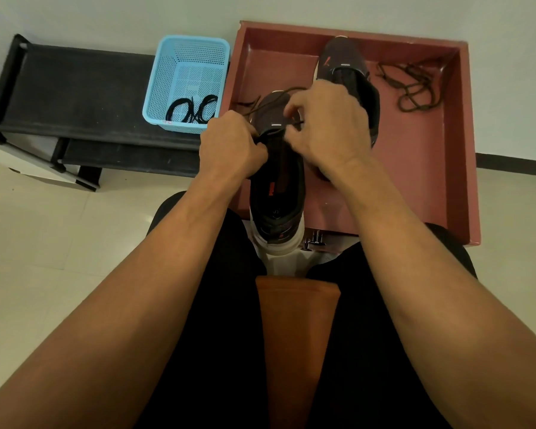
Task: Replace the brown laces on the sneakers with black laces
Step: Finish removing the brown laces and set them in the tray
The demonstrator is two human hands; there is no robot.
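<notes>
A dark sneaker [277, 193] with a white sole stands heel toward me at the front edge of the red-brown tray [458, 168]. My left hand [229, 147] grips its left side near the eyelets. My right hand [325, 122] pinches the brown lace [270, 102] above the tongue; the lace trails off toward the left. A second dark sneaker [347, 66] lies behind my right hand. A loose brown lace [415, 85] lies in the tray's right part. Black laces [195, 111] sit coiled in the blue basket [186, 66].
The blue basket stands on a low black shoe rack [75, 97] to the left of the tray. My knees in black shorts and a brown stool seat [294, 335] fill the foreground. The floor has pale tiles [44, 243]; a white wall runs behind.
</notes>
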